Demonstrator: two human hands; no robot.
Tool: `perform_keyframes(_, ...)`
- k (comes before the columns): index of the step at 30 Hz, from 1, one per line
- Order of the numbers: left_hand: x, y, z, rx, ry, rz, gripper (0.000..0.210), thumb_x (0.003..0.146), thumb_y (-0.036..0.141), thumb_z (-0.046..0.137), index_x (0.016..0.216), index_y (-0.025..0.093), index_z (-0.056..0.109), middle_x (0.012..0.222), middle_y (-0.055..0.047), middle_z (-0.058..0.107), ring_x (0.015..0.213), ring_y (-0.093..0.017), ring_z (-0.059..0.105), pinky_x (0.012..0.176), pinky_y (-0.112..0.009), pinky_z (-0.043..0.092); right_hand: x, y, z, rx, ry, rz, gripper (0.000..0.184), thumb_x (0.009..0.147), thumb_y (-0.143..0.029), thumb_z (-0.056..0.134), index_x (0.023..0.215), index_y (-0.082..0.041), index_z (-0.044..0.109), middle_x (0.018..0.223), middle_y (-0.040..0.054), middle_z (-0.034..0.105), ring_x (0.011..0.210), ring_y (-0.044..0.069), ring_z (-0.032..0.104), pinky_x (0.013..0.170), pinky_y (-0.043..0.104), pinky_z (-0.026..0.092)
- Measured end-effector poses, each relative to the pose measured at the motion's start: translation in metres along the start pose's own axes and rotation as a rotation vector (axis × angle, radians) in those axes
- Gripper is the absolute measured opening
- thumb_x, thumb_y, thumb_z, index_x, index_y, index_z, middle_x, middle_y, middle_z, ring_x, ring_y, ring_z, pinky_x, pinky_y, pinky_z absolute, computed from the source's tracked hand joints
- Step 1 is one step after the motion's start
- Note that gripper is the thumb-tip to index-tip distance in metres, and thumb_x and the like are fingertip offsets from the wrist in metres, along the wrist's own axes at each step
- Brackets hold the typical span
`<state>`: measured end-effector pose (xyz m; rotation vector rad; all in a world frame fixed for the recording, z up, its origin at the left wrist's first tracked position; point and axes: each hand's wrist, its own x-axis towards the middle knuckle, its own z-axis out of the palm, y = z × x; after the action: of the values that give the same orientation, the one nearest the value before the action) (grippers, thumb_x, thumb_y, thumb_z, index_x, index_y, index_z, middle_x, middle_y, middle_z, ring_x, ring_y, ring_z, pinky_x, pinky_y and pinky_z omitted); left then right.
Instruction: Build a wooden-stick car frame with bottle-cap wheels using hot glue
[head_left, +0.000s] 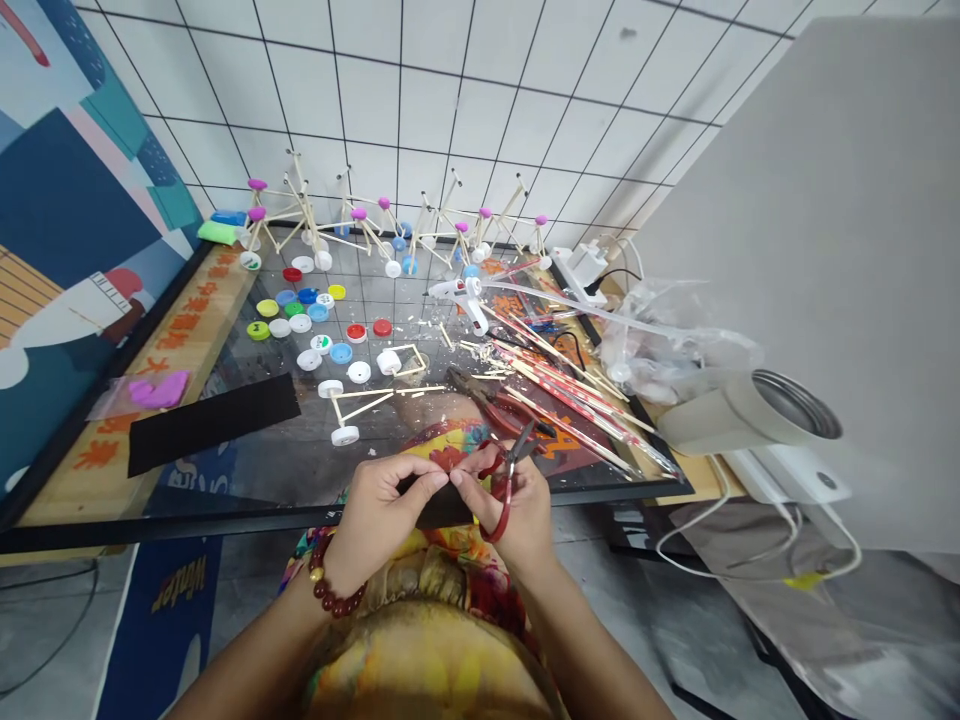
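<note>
My left hand point(391, 508), with a dark red bead bracelet at the wrist, is closed, thumb and forefinger pinched. Its fingertips meet those of my right hand point(529, 515) above the table's front edge. Whatever lies between the fingertips is too small or hidden to make out. Red-handled scissors point(504, 505) hang in my right hand, handle loops around its fingers, blades pointing up and away. Just beyond lie red-handled pliers point(487, 400). A frame of thin sticks with white bottle-cap wheels point(345, 435) rests left of them, near a smaller stick frame point(411, 360).
Several coloured bottle caps point(298, 323) lie at the left, near a black strip point(214, 424) and purple clay point(159, 389). Stick figures point(360, 215) line the back wall. A white glue gun point(469, 300), bundled sticks point(570, 385) and a power strip point(581, 270) are on the right.
</note>
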<state>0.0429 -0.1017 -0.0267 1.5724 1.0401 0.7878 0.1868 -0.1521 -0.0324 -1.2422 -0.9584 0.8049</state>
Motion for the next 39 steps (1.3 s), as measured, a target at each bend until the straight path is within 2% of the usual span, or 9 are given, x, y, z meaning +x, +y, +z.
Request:
perform_keyframes(3,-0.002,-0.001,-0.006,0.017,-0.004,-0.014,0.018,0.081,0.030,0.065,0.074,0.018,0.076,0.075,-0.003,0.076,0.069,-0.016,0.067,0.068,-0.023,0.048,0.000,0.001,-0.004,0.027,0.032,-0.013,0.027,0.071,-0.022,0.079,0.077,-0.022,0.053,0.067,-0.0025,0.066,0.058,0.012,0.057,0.057,0.023,0.049)
perform_keyframes(8,-0.004,-0.001,-0.014,-0.031,-0.004,-0.089,0.019,0.077,0.032,0.068,0.068,0.017,0.075,0.068,-0.003,0.073,0.064,-0.015,0.063,0.062,-0.022,0.046,-0.001,0.003,-0.012,0.059,0.057,0.052,0.030,0.070,-0.023,0.080,0.078,-0.022,0.051,0.067,-0.0021,0.067,0.056,0.011,0.056,0.054,0.022,0.048)
perform_keyframes(14,0.005,0.004,-0.015,-0.199,0.071,-0.222,0.022,0.068,0.038,0.076,0.064,0.016,0.073,0.061,-0.002,0.069,0.057,-0.012,0.055,0.055,-0.020,0.043,0.003,0.007,-0.020,0.099,-0.072,0.143,0.028,0.070,-0.025,0.081,0.074,-0.021,0.053,0.066,-0.0013,0.066,0.056,0.011,0.057,0.053,0.022,0.046)
perform_keyframes(17,0.012,0.003,-0.011,-0.235,0.098,-0.231,0.024,0.066,0.039,0.079,0.064,0.015,0.073,0.062,-0.002,0.068,0.057,-0.011,0.053,0.056,-0.020,0.043,0.007,0.014,-0.022,0.167,-0.056,0.166,0.029,0.068,-0.025,0.082,0.074,-0.021,0.054,0.066,-0.0022,0.065,0.058,0.011,0.056,0.056,0.022,0.046)
perform_keyframes(22,0.018,-0.011,-0.002,-0.407,0.071,-0.332,0.033,0.069,0.047,0.077,0.075,0.015,0.075,0.068,-0.003,0.069,0.061,-0.013,0.058,0.058,-0.023,0.047,0.015,0.024,-0.022,0.279,0.013,0.203,0.032,0.064,-0.024,0.084,0.075,-0.021,0.054,0.066,-0.0036,0.064,0.060,0.010,0.054,0.058,0.022,0.044)
perform_keyframes(28,0.015,-0.012,0.000,-0.431,0.062,-0.407,0.053,0.076,0.062,0.065,0.095,0.014,0.075,0.077,-0.008,0.073,0.067,-0.017,0.064,0.058,-0.025,0.050,0.019,0.027,-0.023,0.250,0.029,0.187,0.031,0.065,-0.025,0.083,0.073,-0.021,0.054,0.064,-0.0044,0.060,0.059,0.010,0.050,0.057,0.022,0.042)
perform_keyframes(32,0.015,-0.006,0.000,-0.372,0.006,-0.370,0.044,0.069,0.052,0.077,0.092,0.014,0.076,0.081,-0.008,0.074,0.070,-0.018,0.065,0.062,-0.024,0.049,0.018,0.033,-0.025,0.206,0.009,0.178,0.030,0.069,-0.028,0.081,0.077,-0.021,0.054,0.066,-0.0035,0.061,0.059,0.011,0.053,0.056,0.024,0.044)
perform_keyframes(34,0.016,-0.007,0.001,-0.316,-0.021,-0.350,0.036,0.067,0.045,0.080,0.083,0.014,0.075,0.075,-0.006,0.073,0.066,-0.016,0.062,0.060,-0.023,0.047,0.017,0.034,-0.025,0.188,0.003,0.176,0.029,0.070,-0.030,0.081,0.077,-0.022,0.054,0.067,-0.0032,0.062,0.060,0.012,0.055,0.058,0.024,0.046)
perform_keyframes(39,0.017,-0.012,0.002,-0.258,-0.065,-0.343,0.036,0.076,0.048,0.070,0.068,0.013,0.068,0.062,-0.001,0.063,0.059,-0.013,0.053,0.056,-0.023,0.042,0.019,0.029,-0.024,0.194,0.069,0.168,0.028,0.076,-0.037,0.077,0.081,-0.023,0.054,0.072,-0.0019,0.065,0.067,0.014,0.062,0.067,0.028,0.051)
